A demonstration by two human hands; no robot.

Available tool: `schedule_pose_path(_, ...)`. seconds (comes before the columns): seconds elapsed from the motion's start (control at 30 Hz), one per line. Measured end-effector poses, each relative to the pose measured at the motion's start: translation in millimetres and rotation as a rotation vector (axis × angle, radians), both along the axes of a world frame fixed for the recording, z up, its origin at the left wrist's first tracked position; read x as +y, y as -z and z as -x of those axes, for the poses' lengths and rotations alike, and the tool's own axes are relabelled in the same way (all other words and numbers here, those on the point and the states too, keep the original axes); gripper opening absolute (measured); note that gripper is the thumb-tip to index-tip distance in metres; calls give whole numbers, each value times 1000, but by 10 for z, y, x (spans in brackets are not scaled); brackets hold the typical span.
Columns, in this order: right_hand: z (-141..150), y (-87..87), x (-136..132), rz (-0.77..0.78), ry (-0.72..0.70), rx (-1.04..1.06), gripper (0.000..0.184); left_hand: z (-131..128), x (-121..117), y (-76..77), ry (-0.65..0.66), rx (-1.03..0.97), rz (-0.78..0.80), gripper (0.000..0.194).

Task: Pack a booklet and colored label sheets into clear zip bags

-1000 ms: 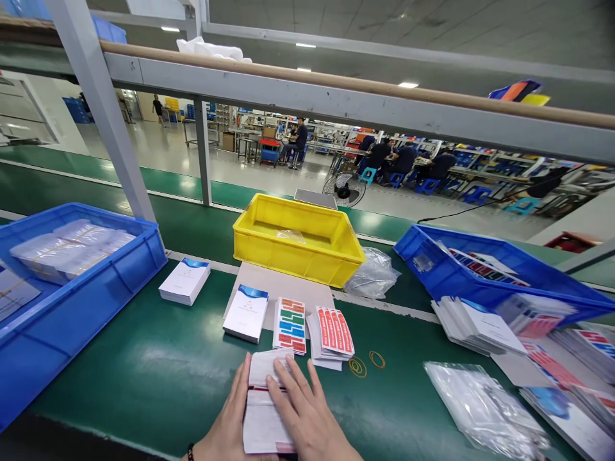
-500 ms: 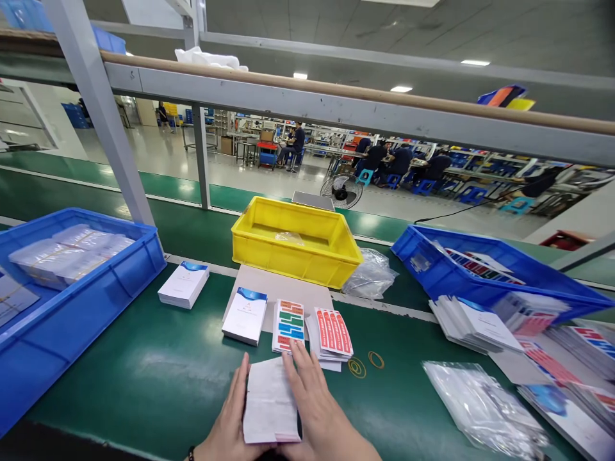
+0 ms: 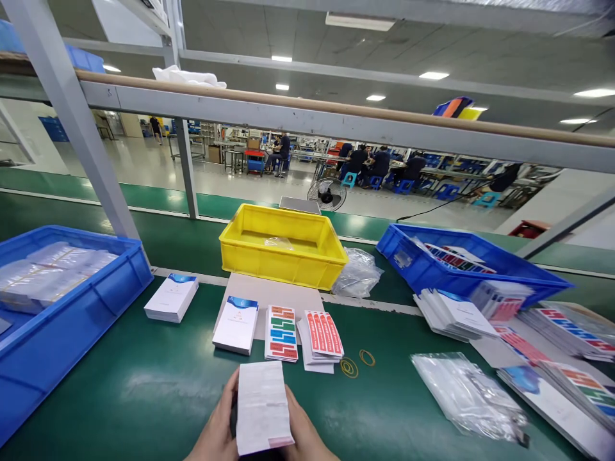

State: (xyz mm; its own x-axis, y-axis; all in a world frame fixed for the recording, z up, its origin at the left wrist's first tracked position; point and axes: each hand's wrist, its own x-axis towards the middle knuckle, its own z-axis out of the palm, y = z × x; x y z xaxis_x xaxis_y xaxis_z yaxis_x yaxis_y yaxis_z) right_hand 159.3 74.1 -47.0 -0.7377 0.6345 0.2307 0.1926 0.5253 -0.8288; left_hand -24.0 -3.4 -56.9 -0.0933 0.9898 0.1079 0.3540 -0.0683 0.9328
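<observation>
Both hands hold a small stack of white cards (image 3: 261,406) just above the green belt at the bottom centre. My left hand (image 3: 217,429) grips its left edge and my right hand (image 3: 302,432) grips its right edge, fingers closed against the sides. Just beyond lie a white booklet stack (image 3: 236,323), a stack of multicoloured label sheets (image 3: 281,331) and a stack of red label sheets (image 3: 321,335). Two rubber bands (image 3: 357,362) lie to the right of them.
A yellow bin (image 3: 283,253) stands behind the stacks. A blue bin (image 3: 57,320) with wrapped packs is at left, another blue bin (image 3: 461,266) at right. Another booklet stack (image 3: 172,297), plastic bags (image 3: 468,397) and more sheet piles (image 3: 552,358) lie around. Seated workers are far behind.
My right hand came off the top of the card stack and moved to its right edge. The stack is now squared and held between both hands. The view tilted up slightly.
</observation>
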Motion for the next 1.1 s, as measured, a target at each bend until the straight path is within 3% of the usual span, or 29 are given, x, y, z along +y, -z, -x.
schedule_pose_path(0.13,25,-15,-9,205,64,162,59,-31,99,-341,40,-268,82,55)
schedule_pose_path(0.3,4,38,-66,701,162,505,86,-131,330,-595,57,-724,158,57)
schedule_pose_path(0.37,0,47,-107,808,211,597,91,-192,459,-685,47,-820,189,56)
schedule_pose_path(0.53,129,-60,-140,950,430,744,64,-359,765,-857,4,-846,227,51)
schedule_pose_path(0.67,294,-294,16,1042,621,890,48,-380,917,-892,-9,-762,211,53)
schedule_pose_path(0.8,417,-454,274,1089,650,1011,39,-274,886,-839,-68,-535,105,68)
schedule_pose_path(0.9,501,-436,470,1125,682,1059,38,-198,734,-732,-143,-209,-28,68)
schedule_pose_path(1.0,573,-363,618,1162,738,1043,41,-154,616,-645,-70,118,-144,57)
schedule_pose_path(1.1,613,-303,693,1180,756,1033,43,-141,695,-693,23,365,-215,49)
